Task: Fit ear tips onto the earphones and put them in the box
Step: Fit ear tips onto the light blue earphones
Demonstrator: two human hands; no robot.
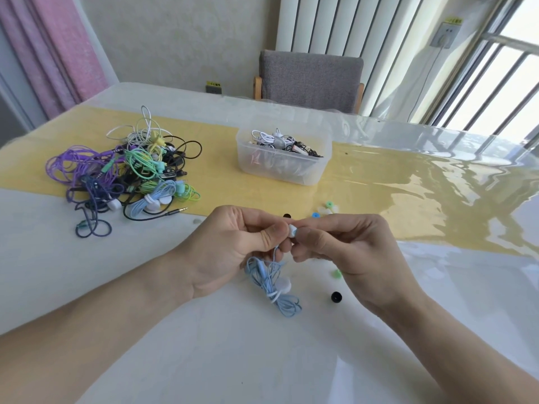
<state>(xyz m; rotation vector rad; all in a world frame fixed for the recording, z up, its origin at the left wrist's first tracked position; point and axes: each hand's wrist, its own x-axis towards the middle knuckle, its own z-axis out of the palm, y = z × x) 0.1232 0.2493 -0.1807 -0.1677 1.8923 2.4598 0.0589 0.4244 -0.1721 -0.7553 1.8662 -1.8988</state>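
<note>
Your left hand (pixel 233 243) pinches a white earbud (pixel 291 230) between thumb and forefinger, and your right hand (pixel 347 252) pinches closed against its tip end, where a sliver of blue shows; that looks like an ear tip being pressed on, though your fingers hide most of it. The light blue cable (pixel 272 282) of this earphone hangs from your left hand in a tied bundle and rests on the table (pixel 262 360) just below both hands.

You seem to be mid-fit on one bud. The next move likely calls for a firm, square push with a slight twist until the tip seats, then the same on the second bud, which appears to lie with the bundle below your hands.

Loose ear tips sit close by: a black ear tip (pixel 336 296) just below your right hand, a green one (pixel 337 273) beside it, and more tips (pixel 325 209) just beyond your right hand. The clear box (pixel 281 167), already holding earphones, stands well beyond your hands. The tangled pile of earphones (pixel 128 173) lies beyond your left hand.
</note>
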